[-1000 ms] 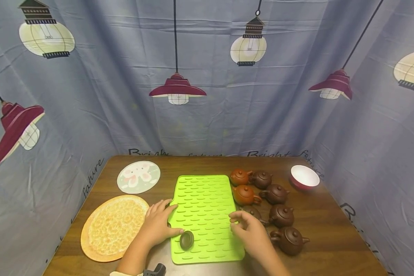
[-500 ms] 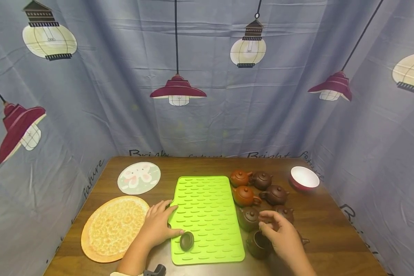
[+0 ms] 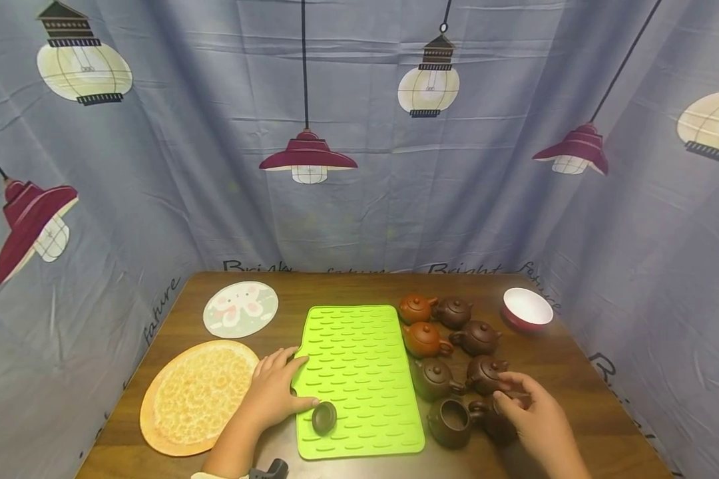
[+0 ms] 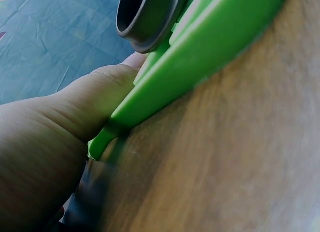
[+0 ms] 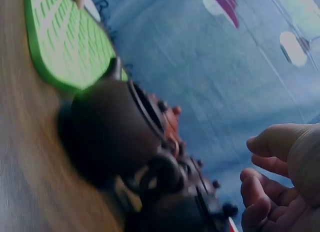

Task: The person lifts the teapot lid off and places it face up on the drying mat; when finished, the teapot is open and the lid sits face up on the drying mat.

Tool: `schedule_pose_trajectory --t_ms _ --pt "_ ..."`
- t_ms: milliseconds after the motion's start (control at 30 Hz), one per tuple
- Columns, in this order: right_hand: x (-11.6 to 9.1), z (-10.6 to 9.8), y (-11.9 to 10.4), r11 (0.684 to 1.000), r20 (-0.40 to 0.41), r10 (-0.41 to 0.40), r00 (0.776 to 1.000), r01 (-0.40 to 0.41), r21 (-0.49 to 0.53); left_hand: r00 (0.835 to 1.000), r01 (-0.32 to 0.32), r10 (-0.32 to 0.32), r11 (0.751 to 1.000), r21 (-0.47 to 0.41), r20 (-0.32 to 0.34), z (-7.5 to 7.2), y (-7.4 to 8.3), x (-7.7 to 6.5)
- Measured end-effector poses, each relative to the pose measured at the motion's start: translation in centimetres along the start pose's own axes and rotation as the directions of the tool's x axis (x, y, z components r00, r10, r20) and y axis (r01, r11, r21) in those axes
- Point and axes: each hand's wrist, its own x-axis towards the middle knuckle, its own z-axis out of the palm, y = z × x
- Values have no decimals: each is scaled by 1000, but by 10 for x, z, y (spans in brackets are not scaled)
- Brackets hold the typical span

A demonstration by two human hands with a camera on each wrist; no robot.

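In the head view my left hand rests at the left edge of a green ridged mat, fingers spread. Its thumb lies beside a dark brown teapot lid on the mat. The left wrist view shows this lid tilted, its hollow underside facing sideways. My right hand hovers over the front right brown teapot and partly hides it. Its fingers are loosely bent, holding nothing, apart from that teapot's knob in the right wrist view. To its left stands a lidless brown teapot.
Several lidded brown teapots and two orange teapots stand in two columns right of the mat. A red bowl, white inside, sits at the far right. A round bread-patterned mat and an oval rabbit mat lie left.
My right hand has moved right, from the mat's right edge past the lidless teapot to the front right teapot. The left hand and the lid have stayed put.
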Motion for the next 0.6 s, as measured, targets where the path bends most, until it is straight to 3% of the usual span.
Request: schedule_pose_trajectory --t_ms 333,600 --pt "2 -15 32 997 -9 16 1000 -17 -77 1000 4 -3 1000 12 -4 -1 0 -1" --pt "3 -10 41 997 20 15 1000 -14 -81 1000 0 0 1000 13 -7 -1 2 -1"
